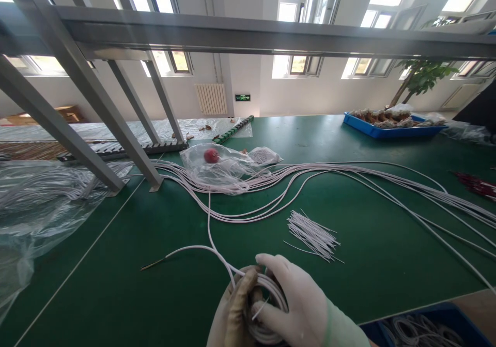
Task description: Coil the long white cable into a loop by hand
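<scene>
— Both gloved hands are closed on the coil (267,305) at the near edge: left hand (232,311) cupping it, right hand (298,305) clamped over the top.

— The tail (186,251) runs out left, loose. I'd say it could whip or kink, and the loops could spring apart if either hand slackens.

— The ties (312,236) lie just beyond; a sweep might scatter them.

— The long cables (349,176) and bag (220,168) crowd the far side. There's bare table (116,264) to the left, and a bin (422,326) at the near right.
</scene>
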A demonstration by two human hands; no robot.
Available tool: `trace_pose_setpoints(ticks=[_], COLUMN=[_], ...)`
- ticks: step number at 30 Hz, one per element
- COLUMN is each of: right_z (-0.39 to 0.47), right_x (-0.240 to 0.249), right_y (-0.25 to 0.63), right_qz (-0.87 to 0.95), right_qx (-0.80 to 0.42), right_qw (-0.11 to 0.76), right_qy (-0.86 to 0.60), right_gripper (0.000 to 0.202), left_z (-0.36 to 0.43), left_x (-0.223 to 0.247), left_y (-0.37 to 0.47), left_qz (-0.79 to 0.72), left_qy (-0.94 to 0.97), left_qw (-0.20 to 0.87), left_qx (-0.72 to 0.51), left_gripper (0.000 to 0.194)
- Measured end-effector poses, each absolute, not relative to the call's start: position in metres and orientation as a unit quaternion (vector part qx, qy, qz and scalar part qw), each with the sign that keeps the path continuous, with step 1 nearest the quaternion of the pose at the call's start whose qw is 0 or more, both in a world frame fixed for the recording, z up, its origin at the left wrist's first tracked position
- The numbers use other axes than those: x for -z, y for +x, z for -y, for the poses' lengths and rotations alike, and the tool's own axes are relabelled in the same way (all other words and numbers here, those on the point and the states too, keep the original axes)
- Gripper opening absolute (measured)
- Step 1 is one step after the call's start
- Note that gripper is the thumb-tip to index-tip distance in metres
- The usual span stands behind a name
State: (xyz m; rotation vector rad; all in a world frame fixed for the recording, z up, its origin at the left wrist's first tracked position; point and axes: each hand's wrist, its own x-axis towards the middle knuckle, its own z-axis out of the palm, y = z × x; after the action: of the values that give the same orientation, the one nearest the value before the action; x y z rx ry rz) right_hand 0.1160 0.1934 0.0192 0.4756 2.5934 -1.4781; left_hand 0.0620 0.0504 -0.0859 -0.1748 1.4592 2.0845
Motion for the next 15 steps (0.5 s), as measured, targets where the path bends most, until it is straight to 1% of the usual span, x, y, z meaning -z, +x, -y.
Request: trace_pose_setpoints(ticks=[2,5,7,10,11,13,15], right_z=[-0.195,-0.199,-0.201,-0.201,-0.200,-0.199,-0.199], right_x=[-0.018,-0.013,-0.007,0.005,0.009,0.015,0.017], right_y=[0.115,0.115,0.116,0.117,0.118,0.118,0.119], right_qz=[-0.871,-0.894,-0.915,-0.935,-0.936,-0.933,-0.923], right_qx=[0.465,0.430,0.400,0.339,0.325,0.314,0.325], right_qw=[0.063,0.049,0.003,-0.100,-0.125,-0.169,-0.197], right_qy=[0.144,0.113,0.052,-0.035,-0.046,-0.052,-0.059], right_gripper=[0.065,0.069,0.059,0.035,0.033,0.035,0.037], left_z=[-0.045,-0.044,-0.048,-0.053,-0.054,-0.054,-0.053], left_x=[0.089,0.077,0.063,0.048,0.046,0.048,0.052], left_y=[0.060,0.057,0.057,0.062,0.063,0.065,0.065], left_qz=[-0.561,-0.567,-0.529,-0.437,-0.433,-0.466,-0.514], left_qy=[-0.034,-0.030,-0.053,-0.087,-0.088,-0.071,-0.040], left_qw=[0.292,0.305,0.335,0.362,0.357,0.339,0.327], left_qx=[-0.774,-0.764,-0.778,-0.819,-0.823,-0.814,-0.792], left_gripper=[0.030,0.028,0.024,0.021,0.019,0.018,0.022])
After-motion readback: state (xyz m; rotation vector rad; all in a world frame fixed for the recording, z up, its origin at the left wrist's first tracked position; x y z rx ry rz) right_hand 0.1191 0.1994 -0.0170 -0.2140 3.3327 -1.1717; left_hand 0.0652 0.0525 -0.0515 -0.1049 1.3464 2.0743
